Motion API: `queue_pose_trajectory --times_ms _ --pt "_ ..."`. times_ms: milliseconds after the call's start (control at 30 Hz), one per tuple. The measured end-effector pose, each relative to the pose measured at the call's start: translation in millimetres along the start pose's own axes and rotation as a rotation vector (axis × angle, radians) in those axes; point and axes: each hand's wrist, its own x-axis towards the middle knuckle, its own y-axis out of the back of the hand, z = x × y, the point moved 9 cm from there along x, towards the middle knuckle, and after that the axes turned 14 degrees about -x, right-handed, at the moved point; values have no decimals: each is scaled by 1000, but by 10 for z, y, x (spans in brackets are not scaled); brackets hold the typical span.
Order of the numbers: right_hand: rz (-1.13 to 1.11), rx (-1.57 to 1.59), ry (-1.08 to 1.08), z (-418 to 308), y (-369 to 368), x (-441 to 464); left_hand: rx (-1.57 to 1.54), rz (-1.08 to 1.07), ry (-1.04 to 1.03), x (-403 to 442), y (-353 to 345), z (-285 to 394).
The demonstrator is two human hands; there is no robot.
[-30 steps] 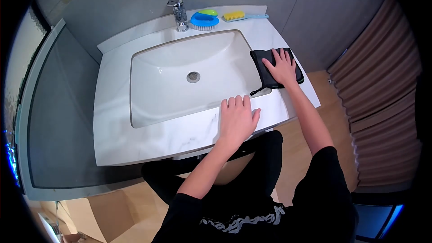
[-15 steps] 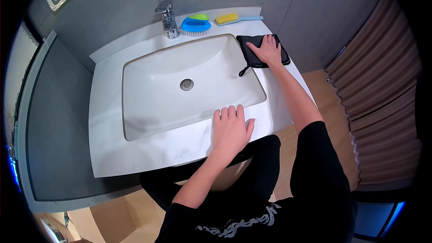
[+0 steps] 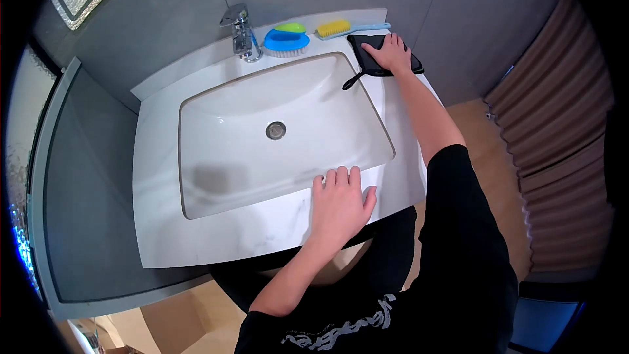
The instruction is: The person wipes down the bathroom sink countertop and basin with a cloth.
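Note:
My left hand [image 3: 339, 208] lies flat on the front edge of the white marbled counter [image 3: 278, 233], its fingertips at the rim of the sink [image 3: 262, 157]. My right hand [image 3: 392, 54] rests with spread fingers on top of a black zippered pouch [image 3: 373, 44] at the counter's back right. The pouch's wrist loop hangs over the sink's right rim. Left of the pouch, a yellow-bristled brush [image 3: 335, 27] with a light blue handle and a blue and green scrub brush [image 3: 286, 40] sit along the back edge.
A chrome faucet [image 3: 242, 34] stands behind the sink, which has a round drain [image 3: 276, 130]. A grey panel [image 3: 92, 183] borders the counter on the left. A brown pleated curtain [image 3: 557, 137] hangs at the right. A cardboard box [image 3: 157, 324] is at the lower left.
My right hand and the black pouch have moved back along the counter, toward the yellow-bristled brush. My left hand stays at the front edge. The camera view has shifted somewhat.

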Motion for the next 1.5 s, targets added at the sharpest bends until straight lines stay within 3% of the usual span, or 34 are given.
queue_pose_trajectory --times_ms 600,1067,1500 --pt "-9 -45 15 175 68 -599 -24 68 -46 -30 31 -17" --pt "87 -48 166 450 250 -1798 -19 41 -37 -79 2 -35" --pt "73 -60 97 825 422 -2630 -19 57 -53 -76 17 -28"
